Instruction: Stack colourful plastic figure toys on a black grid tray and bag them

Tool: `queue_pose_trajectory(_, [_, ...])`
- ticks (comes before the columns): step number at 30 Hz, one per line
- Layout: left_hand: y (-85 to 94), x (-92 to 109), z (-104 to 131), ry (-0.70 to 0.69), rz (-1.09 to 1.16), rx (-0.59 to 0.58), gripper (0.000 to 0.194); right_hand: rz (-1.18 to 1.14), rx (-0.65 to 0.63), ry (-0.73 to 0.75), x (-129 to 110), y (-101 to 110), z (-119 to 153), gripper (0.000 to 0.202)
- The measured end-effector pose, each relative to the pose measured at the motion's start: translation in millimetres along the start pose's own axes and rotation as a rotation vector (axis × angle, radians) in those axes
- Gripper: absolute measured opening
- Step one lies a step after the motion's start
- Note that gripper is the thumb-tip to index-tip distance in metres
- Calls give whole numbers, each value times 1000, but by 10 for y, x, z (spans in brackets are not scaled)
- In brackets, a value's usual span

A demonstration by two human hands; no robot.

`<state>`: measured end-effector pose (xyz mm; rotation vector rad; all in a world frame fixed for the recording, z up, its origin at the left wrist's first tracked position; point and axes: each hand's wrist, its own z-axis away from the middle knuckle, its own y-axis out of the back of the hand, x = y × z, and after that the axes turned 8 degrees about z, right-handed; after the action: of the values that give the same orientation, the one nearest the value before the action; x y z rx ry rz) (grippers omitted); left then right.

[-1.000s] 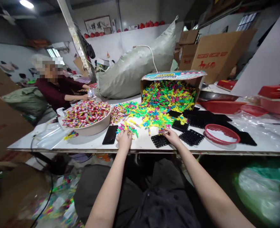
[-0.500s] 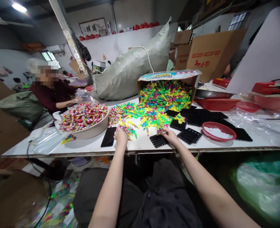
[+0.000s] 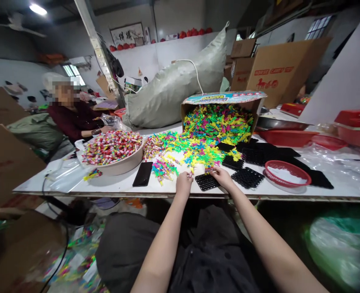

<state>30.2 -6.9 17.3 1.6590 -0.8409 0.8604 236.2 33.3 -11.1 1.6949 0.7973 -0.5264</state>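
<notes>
Near the table's front edge, my left hand [image 3: 184, 181] is closed on a small wrapped candy piece at its fingertips. My right hand [image 3: 221, 177] pinches a small colourful piece above a black perforated tray [image 3: 206, 182]. Behind both hands spreads a loose pile of yellow, green, pink and blue plastic figures [image 3: 202, 150], spilling from an open cardboard box [image 3: 224, 97]. A small group of finished-looking colourful pieces [image 3: 164, 170] lies left of my left hand, beside a dark phone-like slab [image 3: 142, 173].
A wide basin [image 3: 121, 162] of wrapped candies stands left, with a person [image 3: 73, 118] behind it. More black trays [image 3: 247, 177], a red basket [image 3: 287, 174] of white material and red basins [image 3: 289, 138] lie right. A big grey sack [image 3: 164, 95] rests behind.
My left hand has moved right, from the small group of pieces to beside the black tray. My right hand stays by the tray. The view has shifted slightly.
</notes>
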Motion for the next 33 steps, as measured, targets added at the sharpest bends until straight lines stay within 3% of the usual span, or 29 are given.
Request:
queue_pose_trajectory(2, [104, -13, -43, -11, -84, 55, 25, 3, -8, -16, -7, 5, 2, 27])
queue_pose_trajectory(6, [569, -98, -93, 61, -397, 344, 40, -16, -12, 2, -42, 12, 13, 24])
queue_pose_trajectory(7, [671, -126, -89, 92, -459, 378, 44, -17, -13, 9, -48, 11, 14, 24])
queue_pose_trajectory(9, [790, -177, -58, 124, -528, 335, 48, -6, 1, 14, -54, 5, 14, 23])
queue_pose_trajectory(12, [751, -233, 13, 74, -568, 154, 31, 15, 27, 1, -52, -1, 15, 22])
queue_pose_trajectory(15, [624, -259, 62, 39, -576, 102, 20, -1, 13, -3, -60, 7, 25, 22])
queue_pose_trajectory(21, [632, -213, 93, 17, -538, 159, 13, -4, 14, -8, -99, 30, 43, 23])
queue_pose_trajectory(28, [755, -22, 328, 18, 19, 499, 9, -6, 20, -11, -95, 19, 40, 25])
queue_pose_trajectory(31, [612, 10, 394, 22, 167, 470, 23, -18, 28, 5, -78, 7, 36, 27])
queue_pose_trajectory(33, [451, 24, 398, 15, 295, 379, 31, -5, 38, 10, -65, -1, 31, 27])
